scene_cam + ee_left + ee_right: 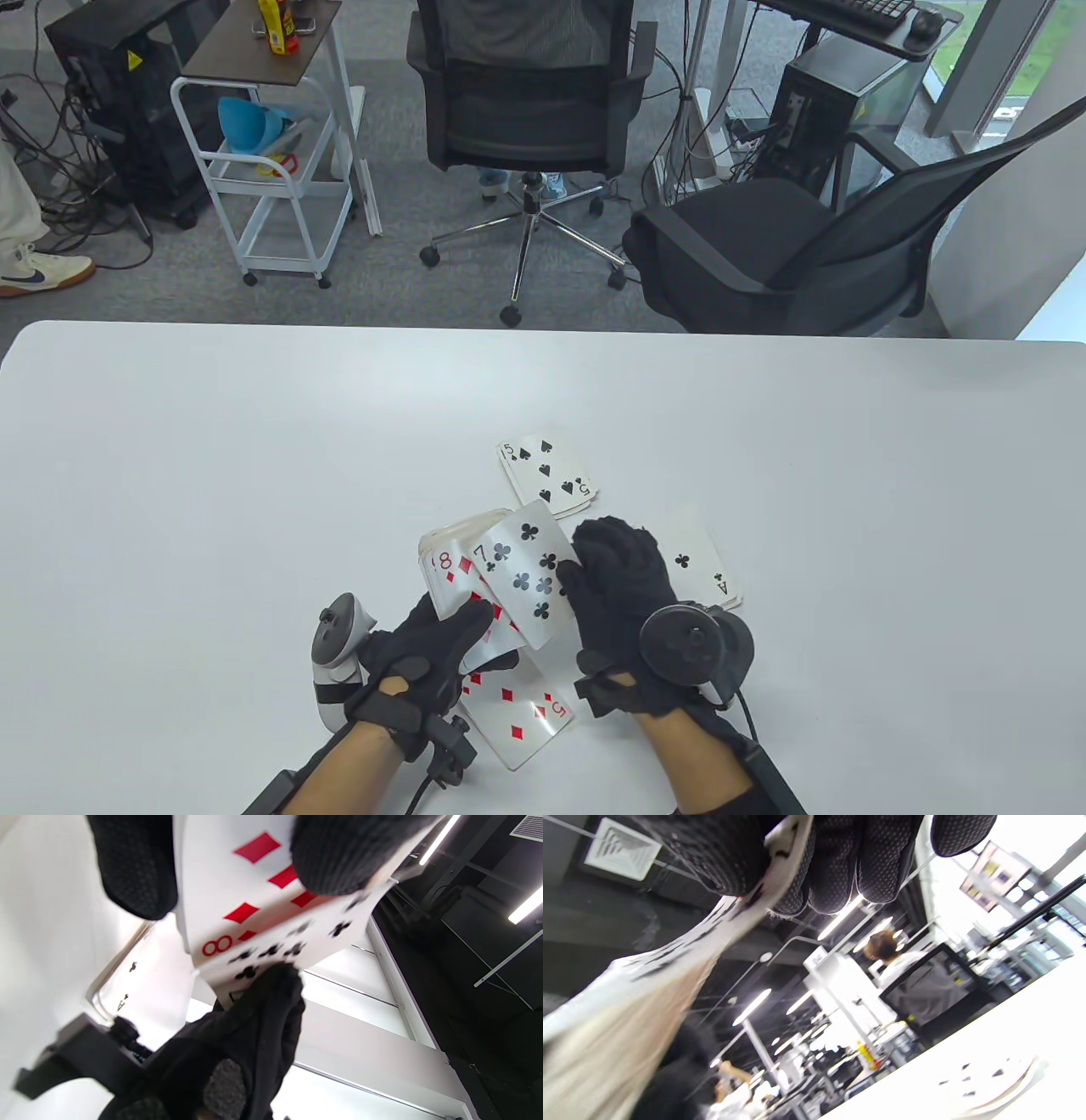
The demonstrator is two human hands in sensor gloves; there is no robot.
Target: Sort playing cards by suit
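We grip the deck point(462, 564) in our left hand point(424, 658), the eight of diamonds point(450, 570) on top. Our right hand point(615, 586) pinches the seven of clubs point(522, 577), its long axis running from far-left to near-right. Only the table view shows the spade pile point(547, 477) farther off; only the right wrist view shows the seven's bent edge point(721, 925).
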